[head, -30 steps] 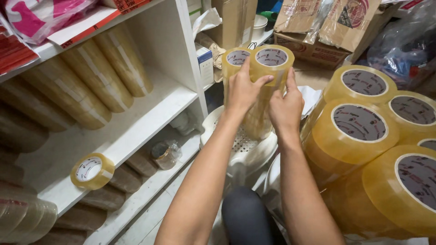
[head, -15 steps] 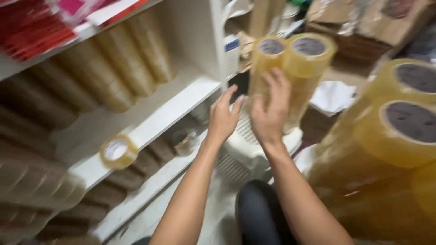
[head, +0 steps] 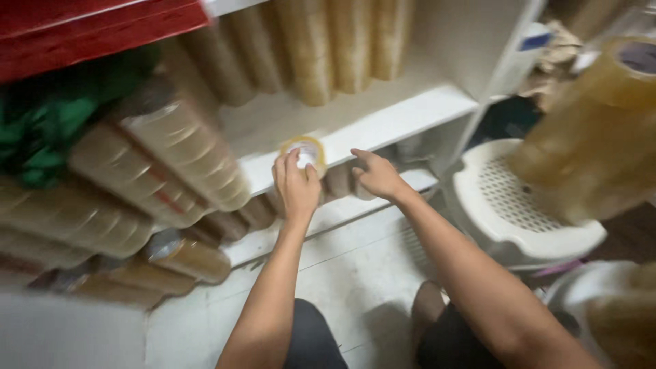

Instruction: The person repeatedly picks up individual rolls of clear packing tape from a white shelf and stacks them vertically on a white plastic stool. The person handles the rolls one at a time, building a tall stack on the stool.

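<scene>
Tape roll under left hand's fingertips.

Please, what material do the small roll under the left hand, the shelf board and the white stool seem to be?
The tape roll under the left hand looks like clear yellowish plastic film on a white, probably cardboard, core. The shelf board seems white laminated or painted wood: flat, matte, square edge. The stool looks like moulded white plastic, with a perforated seat.

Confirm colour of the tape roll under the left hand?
Yellowish tape roll, white core; head view, left hand.
</scene>
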